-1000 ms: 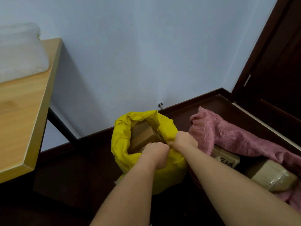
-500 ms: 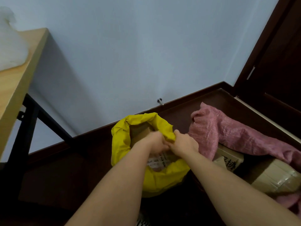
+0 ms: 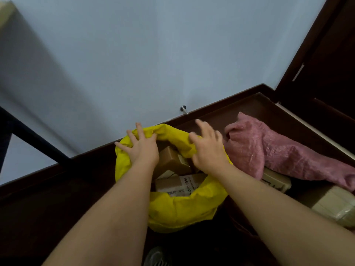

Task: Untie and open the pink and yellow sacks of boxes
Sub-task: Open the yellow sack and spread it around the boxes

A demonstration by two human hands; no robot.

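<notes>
Yellow sack [image 3: 178,210] gapes, boxes [image 3: 172,162] showing; the left hand [image 3: 143,150] presses spread fingers on its far rim, and the right hand [image 3: 208,150] hovers wide. Widening looks underway; next, roll the rim down. The pink sack [image 3: 269,154] already looks open.

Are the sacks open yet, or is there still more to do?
Nearly done. The pink sack lies slumped open on the floor, boxes showing beside it. The yellow sack is untied too: its mouth gapes and cardboard boxes show inside. The left hand and right hand press on the far rim, fingers spread. What looks left is only spreading that rim wider.
</notes>
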